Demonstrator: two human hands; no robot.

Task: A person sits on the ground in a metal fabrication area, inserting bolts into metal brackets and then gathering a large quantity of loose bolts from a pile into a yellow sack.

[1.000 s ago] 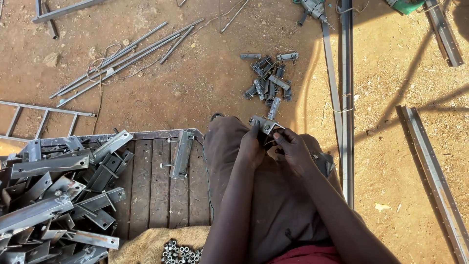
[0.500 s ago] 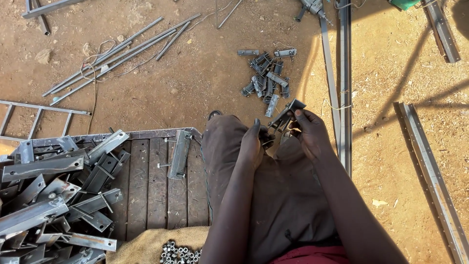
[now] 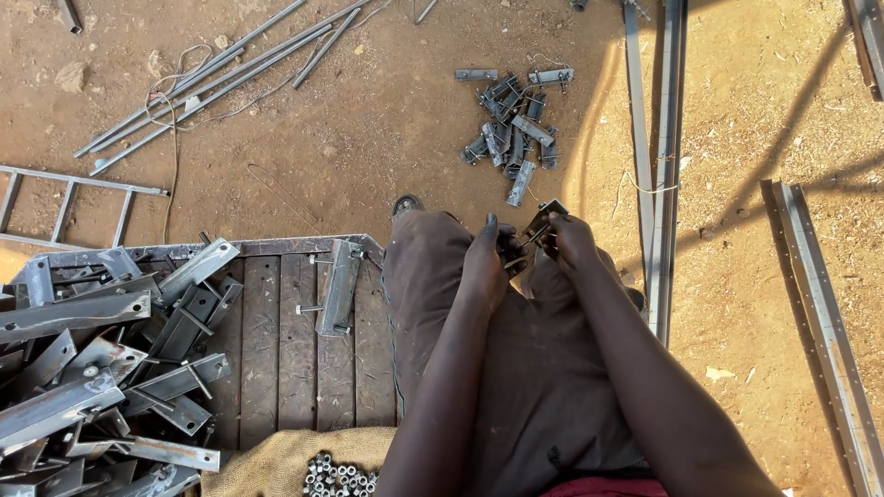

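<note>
Head view looks straight down on bare dirt ground [image 3: 387,138] that fills most of the frame, with long steel rods [image 3: 212,78] lying slantwise at upper left and angle-iron rails [image 3: 665,166] running down the right side. At lower left a dark wooden pallet [image 3: 276,359] carries a heap of cut steel brackets [image 3: 83,368], and one bracket with bolts [image 3: 338,287] lies alone on its slats. Below it, at the bottom edge, a burlap sack [image 3: 276,460] holds a cluster of nuts [image 3: 336,477]. Near top centre a small pile of finished-looking bracket pieces [image 3: 514,138] sits on the dirt.

Over the knees, centre frame, both hands meet on a small metal bracket [image 3: 539,225]. The left hand [image 3: 485,262] is clenched around its lower end; the right hand [image 3: 571,244] pinches the upper end between fingers and thumb. Compared with a second ago, the bracket sits higher and further forward, now tilted up toward the pile, and the right hand has shifted from covering it to gripping its edge. That suggests the fitting work on this piece is at or near its end.
</note>
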